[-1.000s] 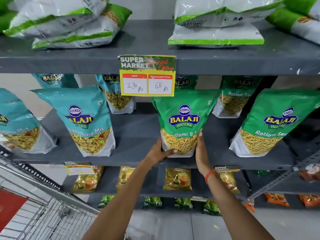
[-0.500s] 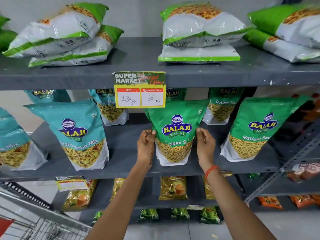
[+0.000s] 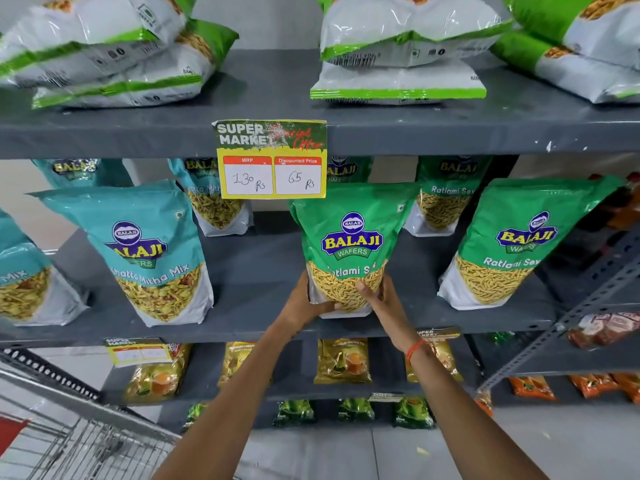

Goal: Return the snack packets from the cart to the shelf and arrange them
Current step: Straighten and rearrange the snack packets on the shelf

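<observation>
A green Ratlami Sev packet (image 3: 349, 237) stands upright at the middle of the grey middle shelf (image 3: 256, 317). My left hand (image 3: 304, 303) clasps its lower left corner and my right hand (image 3: 379, 299) clasps its lower right side, thumb across the front. Another green packet (image 3: 512, 244) stands to its right, and teal Khatta Mitha Mix packets (image 3: 145, 251) stand to its left. The wire cart (image 3: 79, 445) shows at the lower left; its inside is mostly out of view.
A yellow price tag (image 3: 272, 161) hangs from the top shelf edge (image 3: 450, 136), just above the held packet. White and green packets (image 3: 398, 53) lie flat on the top shelf. Yellow and dark green packets fill lower shelves. A slanted metal brace (image 3: 568, 323) runs at the right.
Both hands slid down from the packet's upper sides to its bottom corners and now press in on it. The view has tilted slightly and moved closer.
</observation>
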Demonstrator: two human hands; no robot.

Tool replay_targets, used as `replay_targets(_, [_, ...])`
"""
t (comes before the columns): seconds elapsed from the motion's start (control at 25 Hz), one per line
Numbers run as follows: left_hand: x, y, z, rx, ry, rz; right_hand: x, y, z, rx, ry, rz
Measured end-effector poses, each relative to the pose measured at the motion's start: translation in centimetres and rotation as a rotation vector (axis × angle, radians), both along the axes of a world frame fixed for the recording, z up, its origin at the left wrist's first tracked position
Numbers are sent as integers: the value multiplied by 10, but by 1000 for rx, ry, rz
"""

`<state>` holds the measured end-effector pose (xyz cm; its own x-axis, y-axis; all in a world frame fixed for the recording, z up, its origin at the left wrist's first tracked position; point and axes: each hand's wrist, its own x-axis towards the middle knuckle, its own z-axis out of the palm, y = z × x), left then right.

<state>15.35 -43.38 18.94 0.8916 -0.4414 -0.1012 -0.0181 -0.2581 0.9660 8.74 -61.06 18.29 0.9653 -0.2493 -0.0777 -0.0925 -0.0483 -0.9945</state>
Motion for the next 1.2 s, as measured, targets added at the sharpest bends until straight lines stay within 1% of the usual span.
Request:
replay_targets(0.12, [5,1,-3,27,42,18,4,-1,-4,-12,22,-8])
replay_targets(0.28, [9,1,0,35,47,-5,8,1,-4,-7,28,-34])
replay_targets(0.48, [5,1,1,-2,26,7,6,4,-6,-5,-7,-35])
replay_targets(0.6, [0,0,5,-26,28,-21,4,6,-1,10,-33,-25])
replay_targets(0.64, [-4,-2,7,-38,8,-15,3,6,1,21,-52,-25])
replay_targets(0.72, [-13,-8,14,-47,-35,82,0,7,7,46,-112,-66])
replay_targets(0.76, [-18,-11,18,1,-95,162,-2,7,9,34,-148,-125])
replay_targets(0.8, [-25,-15,22,84,-210,245,-4,8,13,-26,-181,-217])
replay_targets(0.88, [-44,-30,31,241,-540,365,-7,5,25,-270,-269,-409])
replay_targets(0.92, [-53,-41,35,271,-681,389,-9,2,31,-370,-334,-481])
replay_targets(1.0, [-65,-74,39,230,-874,341,-12,-10,40,-465,-477,-575])
replay_targets(1.04, [-69,-94,39,188,-911,281,-15,-21,43,-487,-527,-606])
replay_targets(1.08, [-71,-114,39,145,-907,214,-19,-32,44,-506,-563,-631])
replay_targets(1.12, [-73,-133,38,101,-851,144,-24,-45,42,-525,-587,-657])
replay_targets(1.16, [-76,-154,36,47,-744,76,-33,-62,39,-547,-591,-686])
replay_targets(1.2, [-77,-174,33,-3,-595,23,-41,-81,33,-543,-572,-713])
